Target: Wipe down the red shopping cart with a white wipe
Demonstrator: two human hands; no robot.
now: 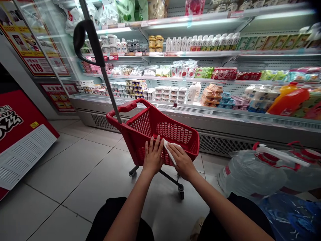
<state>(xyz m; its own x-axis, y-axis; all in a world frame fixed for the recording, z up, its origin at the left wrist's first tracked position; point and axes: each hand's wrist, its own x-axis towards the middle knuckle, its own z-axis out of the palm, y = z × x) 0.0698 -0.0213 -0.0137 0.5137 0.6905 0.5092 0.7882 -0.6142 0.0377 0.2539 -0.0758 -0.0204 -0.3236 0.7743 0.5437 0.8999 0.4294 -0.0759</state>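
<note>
A red plastic shopping basket cart [175,134] stands on casters right in front of me, its long dark pull handle [109,80] slanting up to the left. Against the near side wall of the basket lies my left hand [152,156], fingers spread and nothing in it. My right hand [181,160] presses a folded white cloth or wipe [170,152] on the same side wall, close to the rim. Its fingers lie over the cloth and hide part of it. The inside of the basket shows only in part.
Behind the cart runs a refrigerated display shelf [213,115] stocked with yogurts and drinks. Large clear water jugs [250,170] with red caps stand at the right, a blue one below. To the left is a red freezer [22,134]. Pale floor tiles [82,170] surround the cart.
</note>
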